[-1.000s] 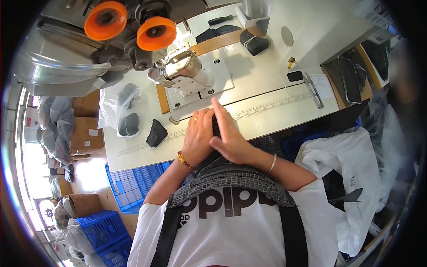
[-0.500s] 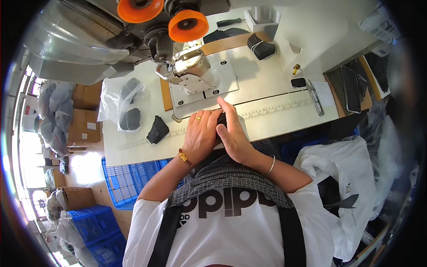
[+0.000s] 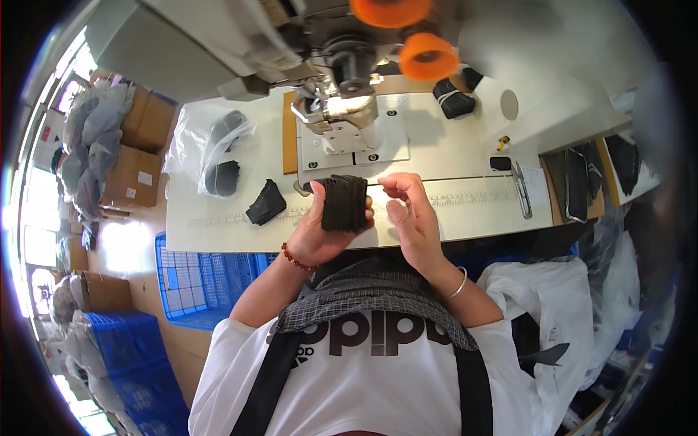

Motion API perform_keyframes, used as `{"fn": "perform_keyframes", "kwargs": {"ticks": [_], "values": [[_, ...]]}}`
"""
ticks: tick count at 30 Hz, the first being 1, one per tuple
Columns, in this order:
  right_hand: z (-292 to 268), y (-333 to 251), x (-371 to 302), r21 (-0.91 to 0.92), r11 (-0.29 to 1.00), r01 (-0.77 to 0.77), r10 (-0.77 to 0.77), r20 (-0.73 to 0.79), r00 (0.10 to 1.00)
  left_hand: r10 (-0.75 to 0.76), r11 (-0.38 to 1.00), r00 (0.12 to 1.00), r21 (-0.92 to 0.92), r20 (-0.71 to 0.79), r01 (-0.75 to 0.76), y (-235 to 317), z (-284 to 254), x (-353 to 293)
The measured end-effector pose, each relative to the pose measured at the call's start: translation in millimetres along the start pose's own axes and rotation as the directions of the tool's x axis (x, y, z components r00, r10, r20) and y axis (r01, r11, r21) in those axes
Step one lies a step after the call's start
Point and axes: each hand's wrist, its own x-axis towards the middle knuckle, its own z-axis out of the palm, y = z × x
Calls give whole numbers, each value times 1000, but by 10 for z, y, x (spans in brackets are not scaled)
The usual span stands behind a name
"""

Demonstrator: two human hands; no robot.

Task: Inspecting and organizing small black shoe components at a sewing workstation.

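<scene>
A thick stack of black cut fabric pieces (image 3: 345, 204) rests upright in my left hand (image 3: 320, 236), thumb on its left side and fingertips showing at its right. A little to the right, apart from the stack, my right hand (image 3: 414, 229) is raised with fingers loosely bent and spread, holding nothing. Both hands are over the front edge of the white sewing table (image 3: 465, 218). Just beyond them is the metal head of a sewing machine (image 3: 342, 120). A smaller black bundle of pieces (image 3: 267, 203) lies on the table to the left of my left hand.
Left on the table lies a clear bag with dark pieces (image 3: 222, 178). A tied black bundle (image 3: 454, 100) sits behind, right of the machine. Tweezers (image 3: 522, 190) lie at the right. Blue crates (image 3: 196, 283) and cardboard boxes (image 3: 131, 178) stand on the floor at left.
My hands were together around the dark stack; now they are apart. The left has turned palm up with the stack in view, and the right has moved off it to the right. The view has shifted.
</scene>
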Motion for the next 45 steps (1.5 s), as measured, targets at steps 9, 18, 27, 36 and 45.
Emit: {"fn": "perform_keyframes", "kwargs": {"ticks": [9, 18, 27, 36, 45], "values": [[102, -43, -26, -5, 973, -231, 230, 94, 969, 108, 994, 994, -11, -14, -108, -135, -63, -119], [194, -93, -13, -137, 974, -180, 190, 67, 979, 293, 852, 955, 438, 56, -287, -166, -52, -160], [138, -100, -3, -131, 979, -154, 168, 104, 980, 315, 885, 949, 354, 25, -303, -243, -146, -200], [62, -68, -34, 114, 956, -270, 252, 148, 956, 140, 956, 990, 258, 30, -143, -163, -36, -184], [-1, -125, 36, -87, 996, -17, 31, 167, 986, -9, 998, 978, 59, 208, -3, -151, -79, -220]]}}
